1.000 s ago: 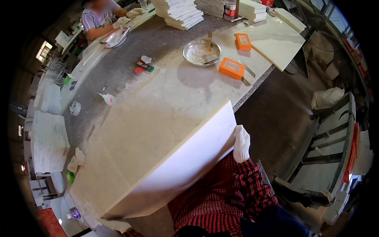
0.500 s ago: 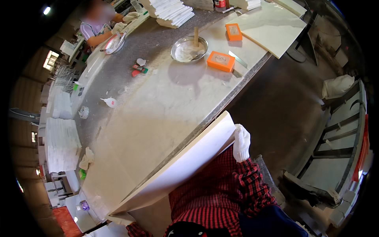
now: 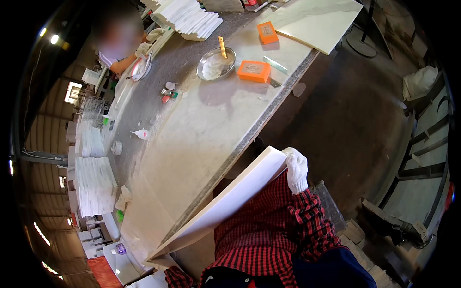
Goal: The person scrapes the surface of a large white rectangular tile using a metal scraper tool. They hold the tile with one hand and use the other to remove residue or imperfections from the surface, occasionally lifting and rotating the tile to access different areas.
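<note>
A long white slab (image 3: 240, 194), looking like a tile panel, is held on edge in front of my body, beside the table's near edge. My right hand (image 3: 297, 169), in a white knitted glove, is closed on its right end. At the slab's far left end my gloved left hand (image 3: 163, 261) grips its corner, with the fingers partly hidden. The worktable (image 3: 192, 144) beside it has a pale dusty top. On it stand a metal bowl (image 3: 211, 72) of white powder or paste with a scraper (image 3: 222, 47) in it, and two orange boxes (image 3: 253, 71).
Stacks of white slabs (image 3: 93, 187) stand on the left, more (image 3: 189, 19) at the back. A large tile (image 3: 317, 24) overhangs the table's far right corner. A person (image 3: 117, 57) works across the table. On the right stands a metal rack (image 3: 422, 158). A squeeze bottle (image 3: 140, 134) lies mid-table.
My view has turned, so the table's contents sit further left. The slab's right end has drawn away from the table edge, leaving a wider gap. Both hands keep hold of it.
</note>
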`<action>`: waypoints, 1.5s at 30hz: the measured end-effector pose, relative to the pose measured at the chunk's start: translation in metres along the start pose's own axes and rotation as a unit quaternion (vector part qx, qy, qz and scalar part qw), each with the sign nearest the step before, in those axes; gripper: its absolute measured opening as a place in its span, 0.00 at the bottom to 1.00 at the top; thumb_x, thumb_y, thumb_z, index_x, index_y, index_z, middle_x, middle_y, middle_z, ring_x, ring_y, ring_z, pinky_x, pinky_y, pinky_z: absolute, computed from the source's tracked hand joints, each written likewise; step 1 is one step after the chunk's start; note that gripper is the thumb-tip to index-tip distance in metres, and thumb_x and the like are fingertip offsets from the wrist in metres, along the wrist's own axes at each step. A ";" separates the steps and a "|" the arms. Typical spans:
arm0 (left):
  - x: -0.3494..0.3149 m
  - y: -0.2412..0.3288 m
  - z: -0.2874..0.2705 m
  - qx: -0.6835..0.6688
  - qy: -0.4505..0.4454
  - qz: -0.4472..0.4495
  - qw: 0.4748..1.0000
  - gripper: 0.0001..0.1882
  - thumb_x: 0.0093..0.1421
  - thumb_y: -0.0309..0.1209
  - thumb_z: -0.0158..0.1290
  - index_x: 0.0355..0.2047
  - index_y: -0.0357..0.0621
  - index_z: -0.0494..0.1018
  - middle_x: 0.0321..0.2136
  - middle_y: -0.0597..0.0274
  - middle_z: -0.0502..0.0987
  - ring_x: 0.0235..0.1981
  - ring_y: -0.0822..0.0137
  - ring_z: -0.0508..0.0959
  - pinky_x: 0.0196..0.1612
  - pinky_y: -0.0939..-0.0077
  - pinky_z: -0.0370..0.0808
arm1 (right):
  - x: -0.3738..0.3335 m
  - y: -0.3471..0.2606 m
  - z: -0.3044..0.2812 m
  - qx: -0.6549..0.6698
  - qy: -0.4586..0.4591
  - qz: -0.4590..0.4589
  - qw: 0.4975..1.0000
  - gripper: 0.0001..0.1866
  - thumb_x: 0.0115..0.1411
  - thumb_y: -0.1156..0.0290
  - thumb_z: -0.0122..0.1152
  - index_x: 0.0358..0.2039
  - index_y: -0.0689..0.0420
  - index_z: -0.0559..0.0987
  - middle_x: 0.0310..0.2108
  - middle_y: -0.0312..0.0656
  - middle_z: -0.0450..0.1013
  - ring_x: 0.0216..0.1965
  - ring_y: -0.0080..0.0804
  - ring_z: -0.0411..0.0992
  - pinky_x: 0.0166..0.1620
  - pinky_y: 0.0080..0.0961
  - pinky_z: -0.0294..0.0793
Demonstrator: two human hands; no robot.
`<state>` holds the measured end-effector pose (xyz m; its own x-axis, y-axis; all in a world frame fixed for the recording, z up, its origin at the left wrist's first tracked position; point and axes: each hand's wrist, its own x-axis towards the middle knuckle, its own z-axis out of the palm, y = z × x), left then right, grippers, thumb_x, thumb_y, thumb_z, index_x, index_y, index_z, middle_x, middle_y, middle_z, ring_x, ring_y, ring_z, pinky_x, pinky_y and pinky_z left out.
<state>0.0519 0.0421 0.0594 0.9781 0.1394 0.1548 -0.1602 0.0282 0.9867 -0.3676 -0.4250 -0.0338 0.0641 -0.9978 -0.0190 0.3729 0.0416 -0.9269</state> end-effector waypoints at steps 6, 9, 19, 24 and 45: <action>0.017 -0.017 -0.004 0.017 0.040 0.035 0.998 0.39 0.67 0.69 0.44 0.64 0.53 0.59 0.56 0.52 0.67 0.57 0.50 0.71 0.59 0.48 0.74 | 0.000 0.008 -0.012 0.004 -0.005 -0.015 1.000 0.25 0.70 0.49 0.55 0.36 0.62 0.81 0.32 0.35 0.77 0.36 0.24 0.72 0.41 0.24 0.71; 0.002 -0.005 0.021 0.020 0.071 0.042 0.996 0.39 0.69 0.66 0.43 0.67 0.53 0.56 0.59 0.50 0.66 0.59 0.49 0.70 0.60 0.46 0.74 | 0.000 0.007 -0.013 0.001 -0.002 -0.014 1.000 0.25 0.70 0.49 0.55 0.37 0.62 0.81 0.32 0.35 0.77 0.36 0.24 0.72 0.41 0.24 0.70; 0.031 -0.031 -0.003 -0.026 -0.021 0.076 0.997 0.38 0.75 0.59 0.35 0.75 0.49 0.47 0.66 0.44 0.61 0.64 0.50 0.67 0.66 0.53 0.69 | 0.015 -0.025 0.000 -0.065 -0.010 0.008 0.998 0.18 0.71 0.60 0.55 0.42 0.64 0.83 0.35 0.35 0.78 0.40 0.22 0.71 0.46 0.23 0.70; 0.023 -0.034 -0.006 0.098 -0.028 0.102 0.990 0.40 0.74 0.60 0.34 0.73 0.41 0.52 0.67 0.48 0.62 0.64 0.51 0.65 0.70 0.54 0.62 | 0.024 -0.070 0.013 -0.072 -0.061 -0.016 0.995 0.24 0.68 0.54 0.60 0.49 0.65 0.81 0.42 0.38 0.79 0.45 0.25 0.73 0.53 0.25 0.70; -0.025 -0.010 0.040 -0.033 0.020 -0.016 0.999 0.28 0.73 0.59 0.39 0.38 0.46 0.71 0.36 0.64 0.70 0.42 0.64 0.72 0.55 0.59 0.72 | -0.004 -0.180 0.106 -0.248 0.065 -0.023 0.966 0.24 0.59 0.59 0.70 0.50 0.59 0.78 0.43 0.42 0.78 0.44 0.28 0.76 0.49 0.28 0.75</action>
<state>0.0341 -0.0014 0.0474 0.9770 0.1767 0.1192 -0.1381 0.0989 0.9855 -0.3371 -0.4227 0.1727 -0.0710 -0.9974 0.0099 -0.1190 -0.0014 -0.9929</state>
